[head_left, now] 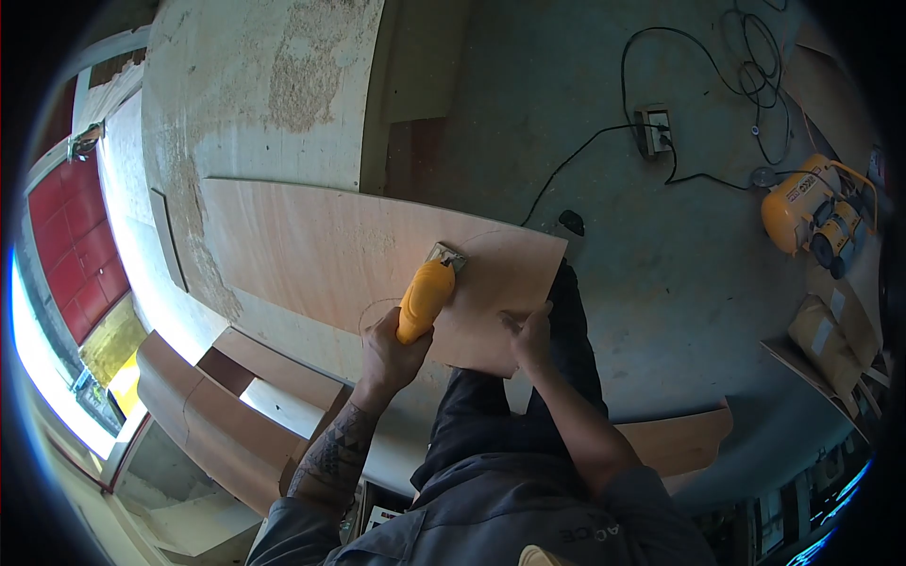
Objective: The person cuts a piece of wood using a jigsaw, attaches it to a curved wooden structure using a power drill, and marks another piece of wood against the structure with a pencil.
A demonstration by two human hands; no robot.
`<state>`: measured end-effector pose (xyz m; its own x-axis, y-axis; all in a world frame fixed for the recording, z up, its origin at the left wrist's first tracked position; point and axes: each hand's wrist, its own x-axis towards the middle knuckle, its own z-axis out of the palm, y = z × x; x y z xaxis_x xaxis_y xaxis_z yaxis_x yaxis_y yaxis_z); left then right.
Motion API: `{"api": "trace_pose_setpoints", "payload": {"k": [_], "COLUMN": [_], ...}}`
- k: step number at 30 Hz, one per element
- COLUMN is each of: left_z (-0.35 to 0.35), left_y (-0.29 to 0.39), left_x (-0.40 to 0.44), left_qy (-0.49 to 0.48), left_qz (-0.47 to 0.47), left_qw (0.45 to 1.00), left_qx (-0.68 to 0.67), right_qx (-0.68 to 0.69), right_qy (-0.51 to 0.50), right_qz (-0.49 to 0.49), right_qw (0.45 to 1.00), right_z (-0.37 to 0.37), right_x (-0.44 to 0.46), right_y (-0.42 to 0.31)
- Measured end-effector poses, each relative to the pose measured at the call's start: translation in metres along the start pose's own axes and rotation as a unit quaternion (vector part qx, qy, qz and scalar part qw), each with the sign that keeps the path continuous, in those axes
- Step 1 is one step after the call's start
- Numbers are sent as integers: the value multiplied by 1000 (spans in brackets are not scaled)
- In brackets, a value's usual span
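My left hand [394,349] is wrapped round the handle of a yellow jigsaw [427,297]. The tool's metal base plate [451,255] rests on a thin plywood board [302,250], close to a curved pencil line. Its blade is hidden from above. At the board's near right edge is my right hand [530,335], with its fingers bent over the top face and apparently gripping the edge; its underside cannot be seen. The board lies partly on a worn, pale worktable [217,85] and reaches out over my legs.
A black cable runs across the floor to a socket box [653,130]. On the right stands a yellow air compressor [797,203], with cardboard [823,340] nearby. Cut plywood pieces [226,429] lie at the lower left, and another panel [675,441] lies behind my right arm.
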<state>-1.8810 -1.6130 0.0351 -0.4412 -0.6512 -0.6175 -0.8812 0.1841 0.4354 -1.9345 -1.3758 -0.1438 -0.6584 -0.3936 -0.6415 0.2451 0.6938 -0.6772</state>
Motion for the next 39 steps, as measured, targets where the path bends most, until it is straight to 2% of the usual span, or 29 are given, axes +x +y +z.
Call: {"api": "trace_pose_setpoints", "payload": {"k": [12, 21, 27, 36, 39], "left_z": [-3, -8, -10, -10, -11], "left_y": [5, 11, 14, 18, 22], "left_x": [6, 12, 15, 19, 20], "left_qy": [-7, -30, -47, -46, -50], "left_qz": [32, 40, 34, 52, 49], "left_qw": [999, 999, 998, 997, 997], "left_qx": [-3, 12, 23, 39, 41], "right_qx": [1, 22, 30, 49, 45], "right_qy": [8, -1, 17, -5, 9], "right_qz": [-4, 40, 26, 59, 37], "right_qw": [1000, 999, 999, 997, 998], "right_z": [2, 3, -1, -3, 3], "right_x": [-1, -2, -3, -4, -5], "right_y": [0, -2, -13, -19, -11]}}
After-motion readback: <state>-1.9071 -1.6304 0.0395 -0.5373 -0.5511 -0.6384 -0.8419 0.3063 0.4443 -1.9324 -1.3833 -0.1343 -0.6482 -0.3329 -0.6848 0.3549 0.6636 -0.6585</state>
